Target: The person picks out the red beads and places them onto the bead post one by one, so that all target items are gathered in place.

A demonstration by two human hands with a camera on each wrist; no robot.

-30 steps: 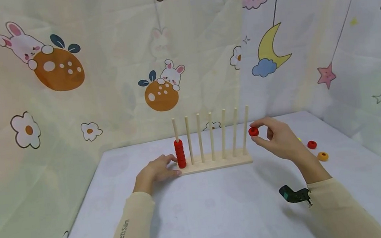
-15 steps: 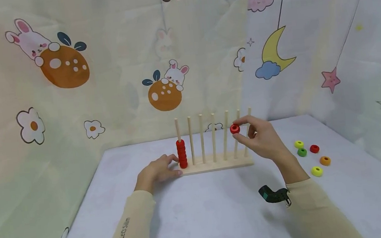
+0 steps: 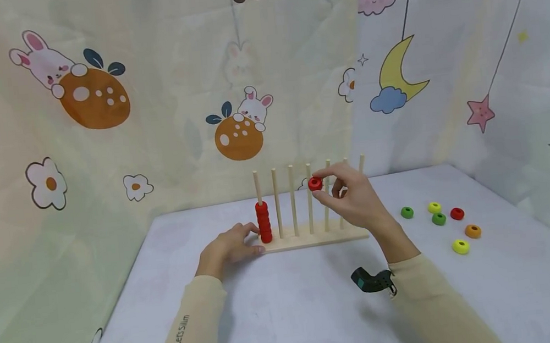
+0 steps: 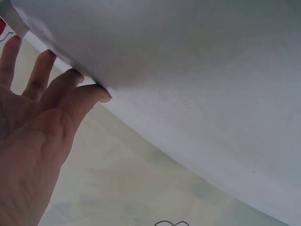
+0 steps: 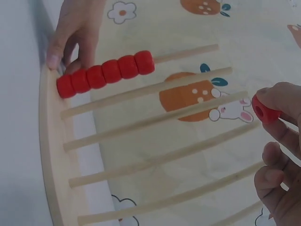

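A wooden peg rack (image 3: 316,239) with several upright pegs stands on the table. Its leftmost peg carries a stack of red beads (image 3: 263,222), and the other pegs are bare. My left hand (image 3: 226,248) holds the rack's left end, thumb at the front edge and a finger behind. In the left wrist view only a corner of the wooden base (image 4: 14,22) shows. Thumb and index finger of my right hand (image 3: 352,197) pinch one red bead (image 5: 264,110) near the height of the peg tops, in front of the middle pegs. Its hole shows in the right wrist view.
Loose beads lie on the table at the right: green (image 3: 407,212), another green (image 3: 438,218), yellow (image 3: 435,207), red (image 3: 457,213), orange (image 3: 472,231) and yellow (image 3: 461,246). A printed cloth (image 3: 167,137) hangs behind the table (image 3: 287,303).
My right hand has carried the red bead leftward, from right of the rack to the middle pegs. More loose beads have come into sight behind it. The left hand stays at the rack's end.
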